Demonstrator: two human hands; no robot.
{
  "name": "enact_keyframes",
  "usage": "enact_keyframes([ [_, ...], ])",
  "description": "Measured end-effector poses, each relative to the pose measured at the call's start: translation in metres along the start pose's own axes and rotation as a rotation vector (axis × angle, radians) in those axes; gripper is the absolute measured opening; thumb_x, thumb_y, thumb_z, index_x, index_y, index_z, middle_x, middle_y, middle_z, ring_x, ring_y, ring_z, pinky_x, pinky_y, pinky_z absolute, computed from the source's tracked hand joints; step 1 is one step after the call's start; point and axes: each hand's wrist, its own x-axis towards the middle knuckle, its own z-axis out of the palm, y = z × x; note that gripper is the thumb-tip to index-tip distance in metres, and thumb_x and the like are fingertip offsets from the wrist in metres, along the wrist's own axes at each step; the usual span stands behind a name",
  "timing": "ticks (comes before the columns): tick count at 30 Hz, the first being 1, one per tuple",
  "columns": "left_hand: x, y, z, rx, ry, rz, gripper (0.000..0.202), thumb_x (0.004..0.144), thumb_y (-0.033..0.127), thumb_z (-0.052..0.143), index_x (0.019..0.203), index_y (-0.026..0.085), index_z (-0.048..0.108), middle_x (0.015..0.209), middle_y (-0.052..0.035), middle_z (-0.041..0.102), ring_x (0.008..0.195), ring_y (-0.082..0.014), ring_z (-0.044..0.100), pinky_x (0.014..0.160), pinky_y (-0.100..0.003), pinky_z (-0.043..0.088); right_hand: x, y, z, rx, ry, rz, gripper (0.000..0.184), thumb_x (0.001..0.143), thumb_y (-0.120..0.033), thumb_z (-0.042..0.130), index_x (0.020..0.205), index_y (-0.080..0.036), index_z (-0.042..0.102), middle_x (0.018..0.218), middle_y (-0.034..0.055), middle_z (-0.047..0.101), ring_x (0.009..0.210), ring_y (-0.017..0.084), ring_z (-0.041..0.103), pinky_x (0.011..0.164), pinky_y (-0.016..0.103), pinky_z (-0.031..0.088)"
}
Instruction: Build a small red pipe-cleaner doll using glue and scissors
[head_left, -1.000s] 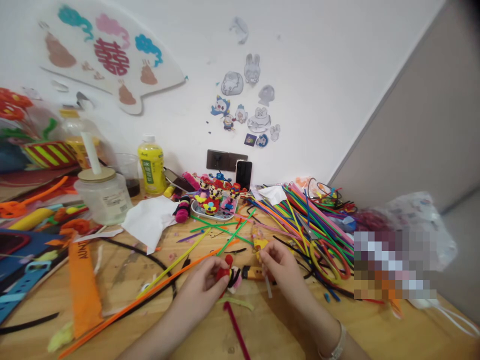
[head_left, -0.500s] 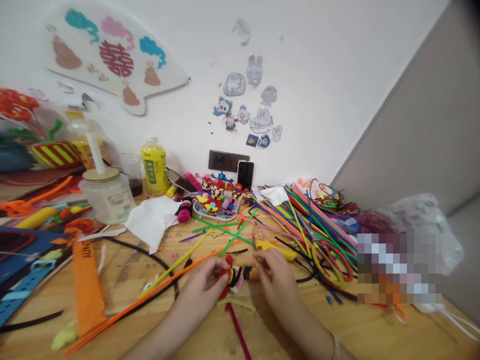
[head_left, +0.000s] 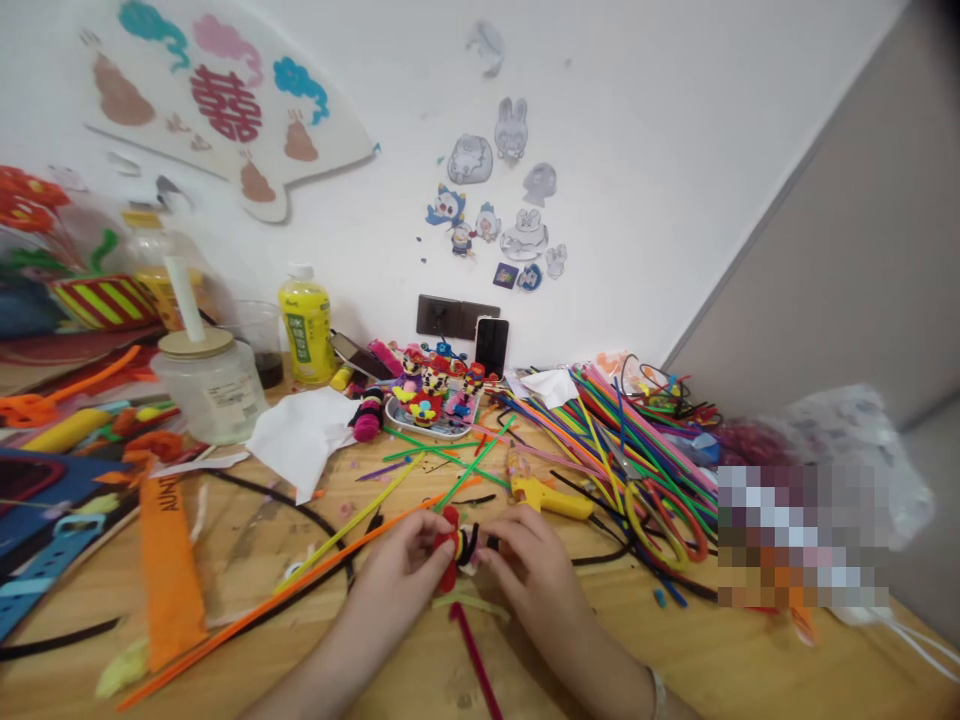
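Observation:
My left hand (head_left: 409,555) pinches a small pipe-cleaner doll (head_left: 450,560) by its red end. Yellow, black and pale pink bands run along the doll towards the right, and it lies on its side just above the table. At the pink and black end, the fingertips of my right hand (head_left: 525,560) close in a pinch; their exact grip is partly hidden. A dark-banded object behind those fingers is mostly covered. Below the doll lie a pale green pipe-cleaner piece (head_left: 487,606) and a dark pink pipe cleaner (head_left: 474,655).
A yellow glue gun (head_left: 551,497) lies beyond my right hand, with scissors (head_left: 652,530) to its right. Finished dolls fill a tray (head_left: 431,430) at the back. Pipe cleaners (head_left: 637,430) heap up on the right. A glass jar (head_left: 214,395) and a yellow bottle (head_left: 306,335) stand left.
My right hand has moved left to the doll's pink and black end, covering the brown object behind it. The doll has shifted slightly left in my left hand.

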Motion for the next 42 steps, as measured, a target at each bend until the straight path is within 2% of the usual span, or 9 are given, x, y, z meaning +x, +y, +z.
enact_keyframes([
  [8,0.0002,0.0021,0.0001,0.029,0.0,0.001,0.012,0.062,0.029,0.06,0.067,0.02,0.054,0.067,0.0015,0.06,0.067,-0.0168,0.06,0.062,-0.028,0.048,-0.0011,0.0013,0.0043,-0.101,-0.025,0.025,0.018,0.074,-0.008,0.062,0.088,-0.02,0.063,0.081,0.0037,0.059,0.079,0.019,0.053,0.07,0.03,0.044],
  [19,-0.0001,0.0027,-0.0005,0.011,-0.004,-0.03,0.016,0.057,0.03,0.063,0.066,0.02,0.054,0.066,0.0018,0.059,0.067,-0.0171,0.059,0.062,-0.029,0.048,0.0022,-0.0005,0.0018,-0.03,-0.016,0.081,0.017,0.07,-0.006,0.064,0.079,-0.02,0.064,0.077,0.0017,0.059,0.075,0.017,0.052,0.067,0.028,0.043],
  [42,0.0008,0.002,-0.0014,0.02,-0.053,-0.008,0.013,0.059,0.026,0.062,0.067,0.019,0.054,0.068,0.0015,0.057,0.07,-0.0168,0.057,0.066,-0.029,0.048,0.0062,-0.0044,0.0006,-0.043,-0.055,0.061,0.023,0.065,-0.001,0.064,0.075,-0.02,0.056,0.078,0.0007,0.057,0.078,0.018,0.051,0.069,0.028,0.04],
])
